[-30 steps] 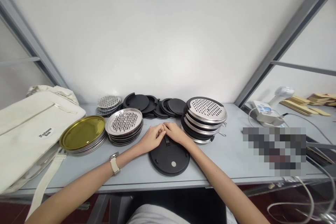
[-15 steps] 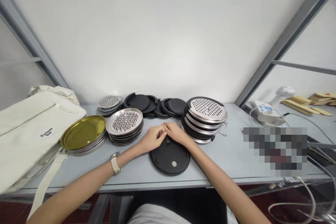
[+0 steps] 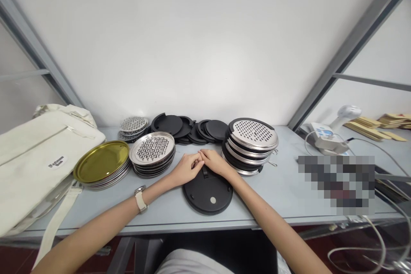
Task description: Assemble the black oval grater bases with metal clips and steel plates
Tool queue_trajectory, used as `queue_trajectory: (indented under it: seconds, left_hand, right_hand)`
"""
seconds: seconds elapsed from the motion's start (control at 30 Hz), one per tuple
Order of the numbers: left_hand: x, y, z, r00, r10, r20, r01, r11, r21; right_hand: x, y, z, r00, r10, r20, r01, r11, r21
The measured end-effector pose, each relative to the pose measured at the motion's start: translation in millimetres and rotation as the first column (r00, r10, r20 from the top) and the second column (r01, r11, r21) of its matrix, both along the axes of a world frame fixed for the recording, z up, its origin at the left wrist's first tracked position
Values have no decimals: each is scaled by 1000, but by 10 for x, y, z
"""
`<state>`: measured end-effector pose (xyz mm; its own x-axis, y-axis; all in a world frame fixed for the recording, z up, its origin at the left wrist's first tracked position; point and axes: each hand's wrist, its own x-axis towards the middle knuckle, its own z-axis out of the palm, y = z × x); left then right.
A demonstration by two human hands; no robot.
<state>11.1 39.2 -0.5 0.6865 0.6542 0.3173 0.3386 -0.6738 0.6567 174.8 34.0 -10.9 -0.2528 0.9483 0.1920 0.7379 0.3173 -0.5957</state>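
A round black disc (image 3: 207, 197) lies flat on the table in front of me, with a pale round spot and small dark feet on its face. My left hand (image 3: 188, 168) and my right hand (image 3: 212, 162) meet over its far edge, fingers bent and pressed together. Whatever they pinch is hidden by the fingers. Left of my hands stands a stack of metal grater plates (image 3: 153, 150). To the right is a taller pile of perforated metal plates in black rims (image 3: 253, 137), with wire loops sticking out at its side.
Gold-topped round lids (image 3: 102, 162) are stacked at left beside a cream backpack (image 3: 48, 154). Along the wall lie black rings and discs (image 3: 170, 126) and small grater discs (image 3: 133, 124). A white handheld scanner (image 3: 346, 115), cables and wooden pieces (image 3: 366, 128) occupy the right.
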Motion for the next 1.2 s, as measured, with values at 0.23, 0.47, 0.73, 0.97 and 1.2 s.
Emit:
queue_trajectory:
  seconds: [0.23,0.47,0.73,0.97,1.2]
  left_hand:
    - [-1,2,6,1000,0,-4,0,1000,-10]
    - [1,3,-4,1000,-4,24,4,1000,-28]
    - [3,15,-15,1000,-4,4,4,999,-34]
    - [1,9,-13,1000,-3,2,3,1000,-23]
    - [4,18,-23,1000,-4,9,5,1000,-25]
  right_hand:
    - [1,14,-19,1000,-6,2,6,1000,1]
    - [-3,8,-1,1000,-7,3,7,1000,-2]
    - [-3,2,7,1000,-9,8,9,1000,5]
    - [-3,15,-9,1000,-10,12,10,1000,8]
    - [-4,8,-1,1000,-12,14,12,1000,6]
